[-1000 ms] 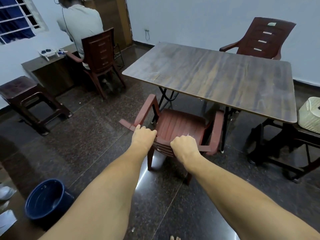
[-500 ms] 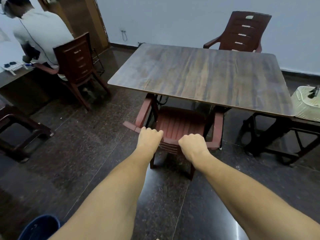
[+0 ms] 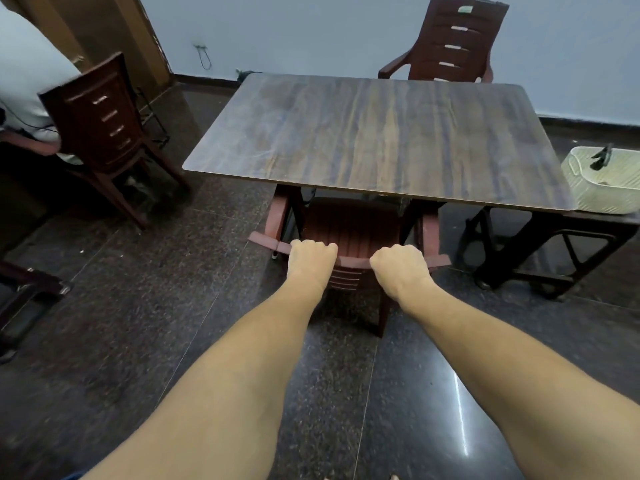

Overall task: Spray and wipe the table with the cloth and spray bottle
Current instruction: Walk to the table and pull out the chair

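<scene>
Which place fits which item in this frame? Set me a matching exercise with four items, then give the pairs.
Items:
1 near chair
2 far chair
3 pale basket
4 left chair

Places:
a on the dark stand right of the table
b seating a person, left of the table
c tucked under the table's near edge, held by left hand and right hand
d beyond the table's far edge

Pairs: 1-c; 2-d; 3-a; 4-b

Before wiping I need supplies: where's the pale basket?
Head view, far right: the pale basket sits on a dark stool, beside the table's near right corner.
</scene>
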